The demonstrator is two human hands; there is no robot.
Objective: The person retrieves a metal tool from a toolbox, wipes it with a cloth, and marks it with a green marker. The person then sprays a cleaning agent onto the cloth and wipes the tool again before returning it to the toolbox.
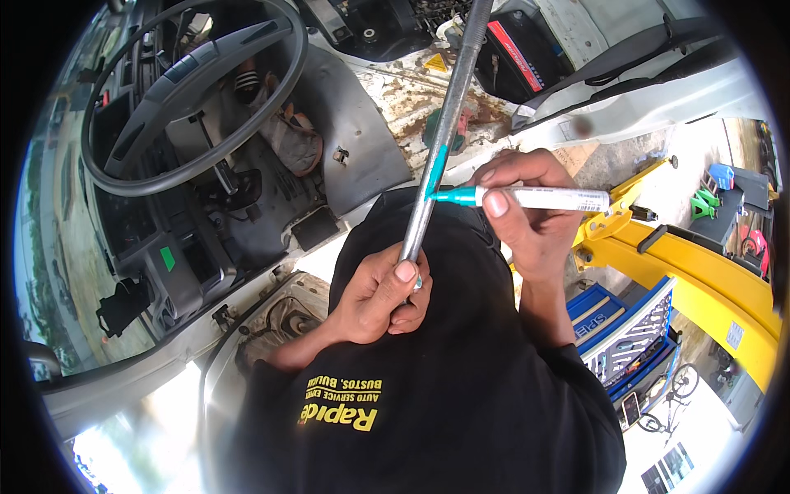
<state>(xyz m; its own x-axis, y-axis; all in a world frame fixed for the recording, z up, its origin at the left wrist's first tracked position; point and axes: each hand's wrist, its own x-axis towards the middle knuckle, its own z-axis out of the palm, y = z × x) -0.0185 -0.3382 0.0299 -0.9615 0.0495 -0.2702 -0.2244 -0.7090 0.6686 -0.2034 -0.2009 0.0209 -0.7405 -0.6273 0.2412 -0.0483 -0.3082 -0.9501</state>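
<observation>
A long metal bar (455, 102) with a knurled upper part slants up across the view and runs out at the top edge. My left hand (384, 295) is closed around its lower end, in front of my black shirt. In my right hand (532, 216) is a white paint marker (549, 198) with a teal tip section, held level between thumb and fingers. The marker's tip touches the bar, or is right at it, where a streak of teal paint (438, 167) lies along the metal. The marker's cap is not clearly visible; something small and teal shows at my left hand.
At the upper left are a steering wheel (296, 74) and pedals, with a shoe near them. A car battery (515, 52) sits at the top beside a rusty metal panel (395, 92). On the right stand a yellow lift arm (697, 265) and a blue tool cabinet (598, 309) with wrenches.
</observation>
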